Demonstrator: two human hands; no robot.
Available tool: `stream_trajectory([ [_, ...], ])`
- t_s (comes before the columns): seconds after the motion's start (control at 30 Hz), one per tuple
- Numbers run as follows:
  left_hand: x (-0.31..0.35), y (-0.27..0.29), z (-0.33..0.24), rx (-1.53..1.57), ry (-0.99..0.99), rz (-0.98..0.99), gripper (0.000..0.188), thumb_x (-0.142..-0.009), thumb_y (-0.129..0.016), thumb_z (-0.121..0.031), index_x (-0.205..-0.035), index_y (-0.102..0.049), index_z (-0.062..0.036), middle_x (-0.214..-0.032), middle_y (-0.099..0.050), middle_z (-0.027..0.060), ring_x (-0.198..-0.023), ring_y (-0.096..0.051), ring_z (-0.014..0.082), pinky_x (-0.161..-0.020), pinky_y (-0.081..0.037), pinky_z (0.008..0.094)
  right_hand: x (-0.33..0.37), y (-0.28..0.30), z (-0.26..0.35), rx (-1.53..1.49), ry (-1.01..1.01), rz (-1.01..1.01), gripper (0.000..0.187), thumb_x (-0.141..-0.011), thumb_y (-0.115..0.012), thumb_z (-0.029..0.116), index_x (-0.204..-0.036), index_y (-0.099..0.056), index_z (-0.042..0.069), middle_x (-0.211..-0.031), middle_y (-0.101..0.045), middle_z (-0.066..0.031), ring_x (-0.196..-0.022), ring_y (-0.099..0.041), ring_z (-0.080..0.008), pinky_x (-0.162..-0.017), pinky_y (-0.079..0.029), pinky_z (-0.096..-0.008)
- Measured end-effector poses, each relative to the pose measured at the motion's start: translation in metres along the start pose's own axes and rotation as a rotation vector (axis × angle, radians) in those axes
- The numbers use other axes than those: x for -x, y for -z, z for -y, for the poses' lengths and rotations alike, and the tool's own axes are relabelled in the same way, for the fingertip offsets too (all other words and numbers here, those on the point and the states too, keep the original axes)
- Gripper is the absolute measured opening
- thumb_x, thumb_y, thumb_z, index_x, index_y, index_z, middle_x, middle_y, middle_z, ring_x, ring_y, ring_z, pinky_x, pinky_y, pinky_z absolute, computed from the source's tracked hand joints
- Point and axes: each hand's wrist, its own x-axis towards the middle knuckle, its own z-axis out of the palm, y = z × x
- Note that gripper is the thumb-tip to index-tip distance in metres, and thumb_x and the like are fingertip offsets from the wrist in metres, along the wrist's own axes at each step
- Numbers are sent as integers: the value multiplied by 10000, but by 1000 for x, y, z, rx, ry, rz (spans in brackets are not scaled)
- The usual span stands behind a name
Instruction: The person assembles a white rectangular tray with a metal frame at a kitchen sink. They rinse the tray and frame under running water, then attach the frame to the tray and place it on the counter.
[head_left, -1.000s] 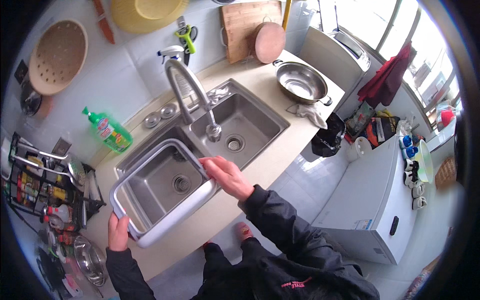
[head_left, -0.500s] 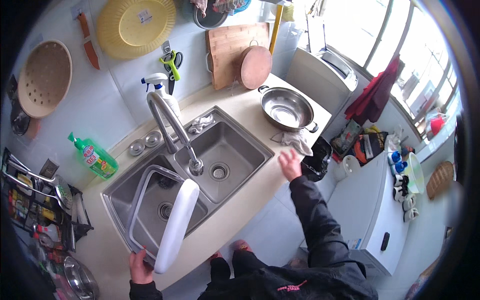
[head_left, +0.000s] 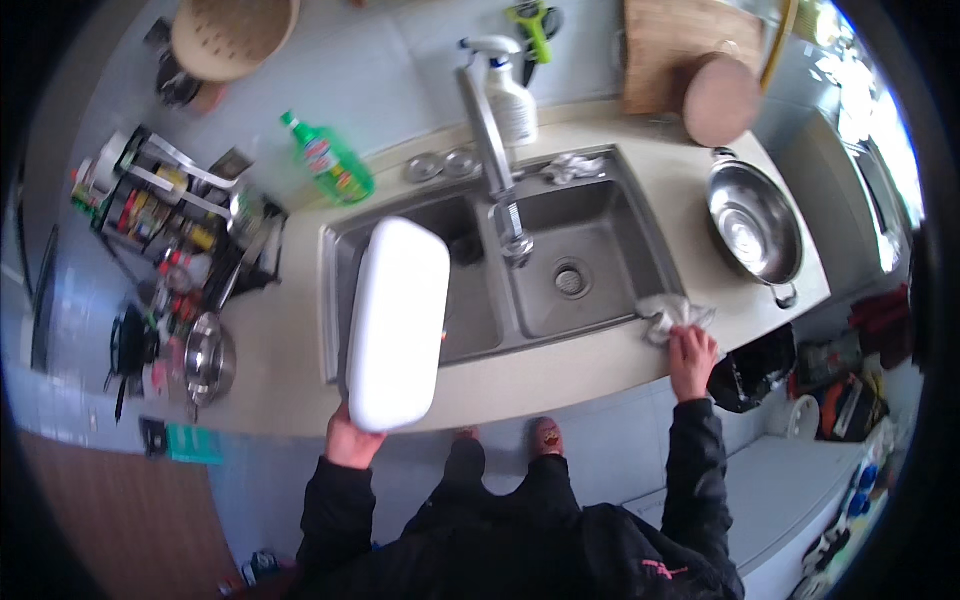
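Observation:
My left hand [head_left: 354, 440] is closed on the lower end of a white, rounded oblong plastic piece [head_left: 400, 325]. The piece is held up over the left basin of the steel double sink [head_left: 590, 340], hiding much of that basin. At the counter's front edge, by the sink's right corner, my right hand [head_left: 692, 362] pinches a pale grey cloth [head_left: 665, 312]. The cloth partly rests on the counter. Between the basins stands the faucet [head_left: 488, 135], its head over the right basin.
A two-handled steel pan [head_left: 755, 225] stands on the counter at right. Behind the sink are a green detergent bottle [head_left: 328, 160] and a white spray bottle [head_left: 512, 105]. A rack of utensils and jars [head_left: 185, 210] and steel bowls [head_left: 208, 360] occupy the left. A black bag [head_left: 755, 370] hangs below at right.
My right hand has reached the cloth, closed on it and shifted it away from the pan toward the sink. The white piece has turned its broad face upward. The view has swung left.

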Motion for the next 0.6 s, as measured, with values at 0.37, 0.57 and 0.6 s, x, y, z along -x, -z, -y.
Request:
stream_trajectory([
  [0.37,-12,38,-46,98,-124,19,306,-942,-504,-222,-1129,-610,-5,-1129,-642,104,-1033,-610,216,-896,-488,396,127,-68,298,-473,545,552,222,-765,-649,130,-967,-709,199,-1124,-595,-28,-1057,-505,-275,-891,-389,-445],
  [0.57,-35,65,-66,102,33,40,271,-893,-596,-218,-1063,-567,-10,-874,-644,109,-733,-662,222,-604,-566,373,193,-180,437,-1165,297,1366,370,-877,-554,293,-1226,-550,171,-1306,-493,-145,-1254,-431,-368,-1039,-322,-552],
  [0.6,-37,69,-76,126,80,39,279,-888,-603,-237,-1055,-561,-17,-841,-638,108,-669,-662,219,-553,-567,361,215,-200,460,-1658,-622,1610,436,-924,-494,356,-1301,-469,139,-1327,-475,-166,-1261,-423,-406,-1021,-329,-587],
])
